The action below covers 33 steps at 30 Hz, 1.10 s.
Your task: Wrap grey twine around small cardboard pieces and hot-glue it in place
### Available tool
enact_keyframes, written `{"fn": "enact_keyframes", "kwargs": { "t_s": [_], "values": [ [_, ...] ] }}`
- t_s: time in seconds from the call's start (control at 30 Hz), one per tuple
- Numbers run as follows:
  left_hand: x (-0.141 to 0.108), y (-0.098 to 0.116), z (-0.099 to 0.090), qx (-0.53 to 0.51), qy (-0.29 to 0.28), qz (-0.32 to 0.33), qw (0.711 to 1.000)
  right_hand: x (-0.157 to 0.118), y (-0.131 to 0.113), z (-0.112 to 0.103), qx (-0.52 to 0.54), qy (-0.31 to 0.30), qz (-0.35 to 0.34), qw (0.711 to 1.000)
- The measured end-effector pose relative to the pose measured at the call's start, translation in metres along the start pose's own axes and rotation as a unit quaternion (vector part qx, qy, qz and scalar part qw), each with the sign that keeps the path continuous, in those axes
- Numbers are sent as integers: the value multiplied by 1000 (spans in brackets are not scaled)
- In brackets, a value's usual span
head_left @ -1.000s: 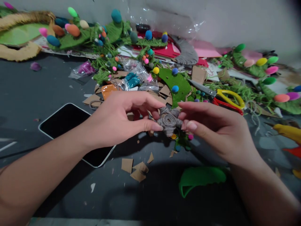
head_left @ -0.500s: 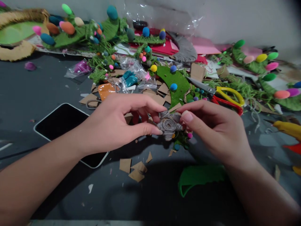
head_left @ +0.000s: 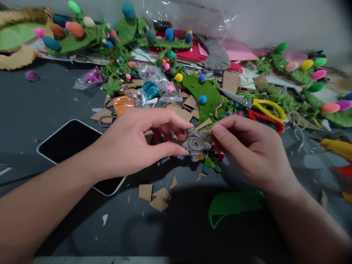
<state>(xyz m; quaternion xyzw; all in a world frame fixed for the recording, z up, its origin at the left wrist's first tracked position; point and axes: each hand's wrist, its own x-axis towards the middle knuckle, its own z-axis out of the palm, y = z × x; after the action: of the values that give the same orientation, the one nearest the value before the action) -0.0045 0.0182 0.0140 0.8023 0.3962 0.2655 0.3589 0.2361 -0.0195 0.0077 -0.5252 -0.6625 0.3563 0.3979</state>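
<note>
Here, gray yarn star (head_left: 196, 144) pinched between left hand (head_left: 184, 141)'s thumb and fingers, right hand (head_left: 213, 132)'s fingertips together.

Dim, cool light over dark tabletop (head_left: 110, 220); soft shadows beneath forearms, faint glints on clear plastic (head_left: 189, 14), upper right corner darkened, fine detail soft.

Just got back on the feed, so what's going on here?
The person's left hand holds a small grey yarn-wrapped star. The right hand pinches at its right edge; whether it grips the star or a strand is unclear. Scissors lie beyond, and a phone lies at left, partly hidden.
</note>
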Motion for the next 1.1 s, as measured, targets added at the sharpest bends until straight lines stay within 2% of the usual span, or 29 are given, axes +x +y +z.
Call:
{"fn": "enact_keyframes", "kwargs": {
  "t_s": [0.2, 0.37, 0.5, 0.67, 0.83, 0.97, 1.1],
  "values": [
    [1, -3, 1, -1, 1, -2, 1000, 0, 8, -2, 5, 24, 16, 1000],
    [1, -4, 1, -4, 1, -2, 1000, 4, 14, -13, 56, 112, 22, 992],
    [2, -4, 1, -5, -2, -8, 1000, 4, 14, -18, -7, 167, -2, 986],
    [1, -3, 1, -4, -9, -8, 1000, 2, 10, -12, -89, 180, -31, 979],
    [-1, -3, 3, -6, -12, 0, 1000, 0, 10, -12, -90, 153, -24, 984],
    [-3, -3, 2, -11, -18, 0, 1000, -1, 7, -11, -65, 84, -85, 991],
    [-3, -2, 2, -10, -27, 15, 999, -2, 3, -6, -52, 34, -111, 992]
  ]
}}
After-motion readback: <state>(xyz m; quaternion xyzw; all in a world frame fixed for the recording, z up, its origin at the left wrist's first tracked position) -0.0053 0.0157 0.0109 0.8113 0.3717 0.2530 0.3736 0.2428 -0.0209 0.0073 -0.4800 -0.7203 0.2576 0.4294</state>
